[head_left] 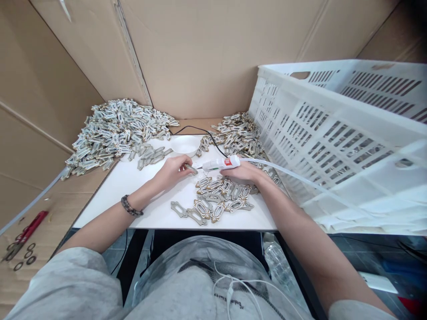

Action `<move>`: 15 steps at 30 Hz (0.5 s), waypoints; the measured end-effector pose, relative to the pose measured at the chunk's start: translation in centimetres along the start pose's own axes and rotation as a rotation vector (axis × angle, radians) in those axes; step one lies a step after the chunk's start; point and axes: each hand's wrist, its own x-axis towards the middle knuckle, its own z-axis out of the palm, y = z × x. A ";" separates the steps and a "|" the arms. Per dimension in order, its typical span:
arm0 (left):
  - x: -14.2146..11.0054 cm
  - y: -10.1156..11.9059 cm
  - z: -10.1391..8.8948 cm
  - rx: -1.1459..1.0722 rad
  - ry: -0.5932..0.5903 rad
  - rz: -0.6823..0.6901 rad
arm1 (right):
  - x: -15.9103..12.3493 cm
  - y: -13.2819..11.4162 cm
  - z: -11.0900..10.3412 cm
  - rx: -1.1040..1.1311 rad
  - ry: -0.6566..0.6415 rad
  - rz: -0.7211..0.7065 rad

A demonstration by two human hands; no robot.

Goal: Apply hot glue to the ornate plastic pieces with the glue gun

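Observation:
My left hand [174,170] pinches a small ornate plate [191,169], held edge-on over the white board. My right hand [240,172] is closed around a white glue gun [218,165] with a red label; its thin tip points left at the plate. A long translucent glue stick [283,168] runs from its rear to the right, and a black cord [210,132] passes behind it. Below both hands lies a loose group of scalloped plates [213,198] with white trim and slot-like centres, some face down. My right fingers are partly hidden by the tool.
A large heap of plates [116,131] stands at the back left, a smaller heap [240,133] at the back right. Between them sits a white dish [185,145]. A white slatted crate [310,120] borders the right side. A red cutter [31,227] lies at far left near several rings.

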 end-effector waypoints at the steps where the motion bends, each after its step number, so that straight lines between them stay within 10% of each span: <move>1: 0.0 0.1 -0.1 -0.020 0.002 -0.007 | 0.0 0.1 0.0 0.005 0.001 0.006; 15: 0.1 0.5 -0.1 -0.247 -0.009 -0.157 | 0.0 0.1 0.0 0.009 0.002 0.014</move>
